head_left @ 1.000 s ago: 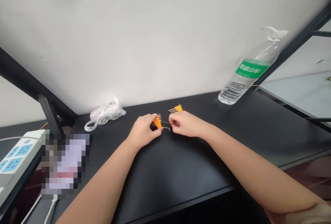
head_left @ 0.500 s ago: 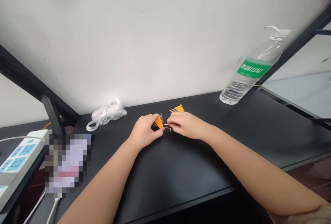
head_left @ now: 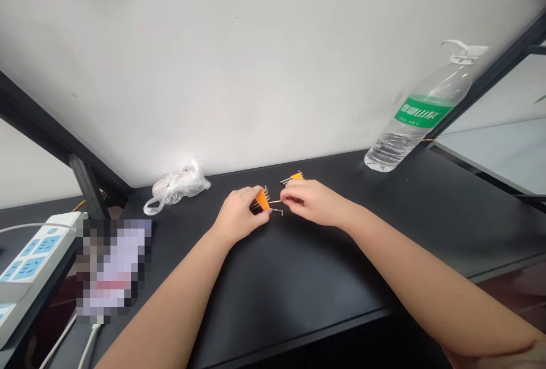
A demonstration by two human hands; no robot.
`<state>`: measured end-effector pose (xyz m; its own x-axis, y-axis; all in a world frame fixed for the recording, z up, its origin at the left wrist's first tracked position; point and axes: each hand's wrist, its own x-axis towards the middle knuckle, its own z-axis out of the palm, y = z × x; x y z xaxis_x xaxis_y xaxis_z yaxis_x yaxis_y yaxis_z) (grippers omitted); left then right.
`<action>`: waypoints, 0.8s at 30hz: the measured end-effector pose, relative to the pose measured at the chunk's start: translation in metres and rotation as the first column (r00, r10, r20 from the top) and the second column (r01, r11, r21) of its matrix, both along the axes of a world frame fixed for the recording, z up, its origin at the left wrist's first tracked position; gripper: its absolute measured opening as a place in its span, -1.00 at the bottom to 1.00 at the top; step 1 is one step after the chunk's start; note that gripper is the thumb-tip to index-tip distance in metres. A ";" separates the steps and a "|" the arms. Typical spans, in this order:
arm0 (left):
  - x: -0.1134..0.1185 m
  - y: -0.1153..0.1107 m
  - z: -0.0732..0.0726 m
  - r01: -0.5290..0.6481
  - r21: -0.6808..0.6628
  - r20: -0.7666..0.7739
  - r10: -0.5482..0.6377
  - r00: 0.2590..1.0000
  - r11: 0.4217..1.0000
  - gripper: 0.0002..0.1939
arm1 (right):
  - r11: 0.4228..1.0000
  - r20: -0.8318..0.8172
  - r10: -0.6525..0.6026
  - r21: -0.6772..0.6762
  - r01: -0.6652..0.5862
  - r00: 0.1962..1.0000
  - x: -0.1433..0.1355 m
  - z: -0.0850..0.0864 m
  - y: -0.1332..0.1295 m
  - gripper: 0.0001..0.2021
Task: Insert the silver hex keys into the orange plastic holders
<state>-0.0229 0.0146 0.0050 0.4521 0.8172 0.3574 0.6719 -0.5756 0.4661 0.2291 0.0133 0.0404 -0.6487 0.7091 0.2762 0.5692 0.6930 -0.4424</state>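
My left hand [head_left: 241, 212] is closed around an orange hex key holder [head_left: 262, 199] that has several metal hex keys in it. One hex key [head_left: 278, 211] sticks out of its right side, its bent end pointing toward me. Just right of it, my right hand [head_left: 306, 201] pinches a thin hex key [head_left: 275, 202], whose shaft runs back to the holder; the end in my fingers is hidden. Behind my right hand lies a second orange holder [head_left: 297, 176] with hex keys, partly covered by that hand.
On the black tabletop [head_left: 273, 283], a crumpled clear plastic bag [head_left: 181, 182] lies back left. A large water bottle [head_left: 420, 113] stands back right against the white wall. At left are a blurred-out phone-like object [head_left: 117, 269] with a cable and a white power strip [head_left: 36, 261].
My right hand has moved slightly to the right, and more of the thin hex key shows between it and the holder. My left hand stays in place.
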 end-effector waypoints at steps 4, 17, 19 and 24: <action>0.000 0.000 -0.001 0.000 -0.006 -0.005 0.000 1.000 1.000 -0.58 | 1.000 -0.013 -0.007 0.014 0.008 1.000 0.003 -0.001 0.001 -0.83; -0.001 -0.001 0.001 0.007 -0.007 0.015 -0.007 1.000 1.000 -0.59 | 1.000 -0.083 0.008 -0.018 -0.010 0.997 0.002 0.001 0.000 -0.81; -0.001 -0.001 0.001 0.008 -0.010 0.016 -0.008 1.000 1.000 -0.59 | 0.999 -0.083 0.004 -0.035 -0.007 0.997 0.002 0.001 -0.001 -0.81; -0.001 -0.001 0.001 0.009 -0.008 0.007 -0.009 1.000 1.000 -0.60 | 0.998 -0.068 0.004 -0.058 -0.008 0.998 0.003 0.002 0.000 -0.80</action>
<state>-0.0234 0.0140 0.0060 0.4570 0.8159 0.3541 0.6631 -0.5779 0.4757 0.2318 0.0129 0.0424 -0.6338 0.7218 0.2780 0.5325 0.6678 -0.5200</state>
